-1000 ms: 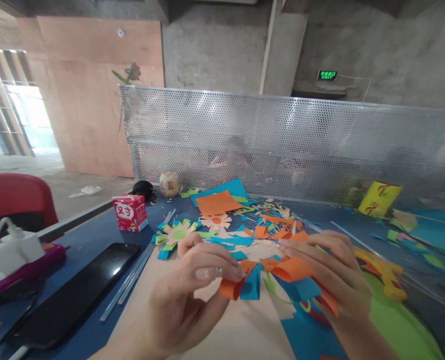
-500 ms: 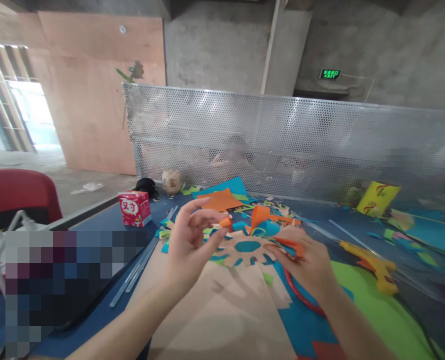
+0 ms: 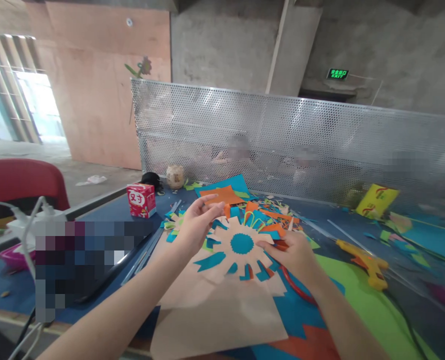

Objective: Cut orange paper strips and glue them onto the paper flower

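Note:
A paper flower (image 3: pixel 226 245) is held up facing me, with pale peach petals around a scalloped blue centre (image 3: pixel 242 243) and blue, orange and green strips behind them. My right hand (image 3: pixel 293 255) grips its right edge, thumb on the front and fingers behind. At the upper left edge, my left hand (image 3: pixel 198 222) has thumb and fingertips pinched together at an orange strip of the flower. Under the flower lies a large peach sheet (image 3: pixel 218 325). A second small cluster of coloured strips (image 3: pixel 172 223) sits partly behind my left wrist.
A yellow glue gun (image 3: pixel 365 262) lies to the right, near a green sheet (image 3: pixel 361 305). Clear glue sticks (image 3: pixel 142 257) lie left of the peach sheet. A red box (image 3: pixel 142 200), a yellow packet (image 3: pixel 376 200) and paper scraps stand farther back, before a perforated metal screen (image 3: pixel 215 115).
The flower has tipped up from nearly flat, so its front faces me and its blue petals show. My left hand has moved slightly up; my right hand keeps its grip.

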The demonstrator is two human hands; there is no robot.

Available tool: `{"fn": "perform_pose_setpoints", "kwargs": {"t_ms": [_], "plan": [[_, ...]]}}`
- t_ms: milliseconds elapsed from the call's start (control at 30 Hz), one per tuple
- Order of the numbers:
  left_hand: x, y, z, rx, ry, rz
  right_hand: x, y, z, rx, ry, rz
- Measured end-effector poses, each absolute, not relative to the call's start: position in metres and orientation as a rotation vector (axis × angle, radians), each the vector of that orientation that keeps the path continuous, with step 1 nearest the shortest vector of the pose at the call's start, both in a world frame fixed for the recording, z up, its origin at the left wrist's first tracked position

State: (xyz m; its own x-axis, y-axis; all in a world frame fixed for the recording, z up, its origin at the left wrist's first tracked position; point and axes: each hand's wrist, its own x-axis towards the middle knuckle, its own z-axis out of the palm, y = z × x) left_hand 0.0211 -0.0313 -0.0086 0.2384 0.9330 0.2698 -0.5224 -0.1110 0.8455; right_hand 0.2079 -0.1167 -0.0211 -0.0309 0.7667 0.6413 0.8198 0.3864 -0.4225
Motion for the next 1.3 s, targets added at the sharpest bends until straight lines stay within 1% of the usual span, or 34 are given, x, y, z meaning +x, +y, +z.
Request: {"fn": "perform_pose_setpoints", "kwargs": {"t_ms": [300, 567, 1100, 1300], "plan": [[0.0204, -0.0321, -0.0073, 1.088, 0.472, 1.325, 0.2092, -0.1161, -0.0206, -1.412, -1.838, -0.076], [0.0174, -0.0397, -0.0047, 1.275, 0.613, 1.236, 0.2096, -0.1168, -0.0210, -1.400, -1.821, -0.109], [0.0184, -0.0368, -0.0116, 1.293, 0.528, 1.321, 0.2129, -0.1183, -0.0242, -1.426, -1.892, -0.211], [0.0196, -0.0356, -0.0139, 1.244, 0.517, 1.337, 0.2138, -0.1182, -0.0258, -1.547, -1.875, -0.230]]}}
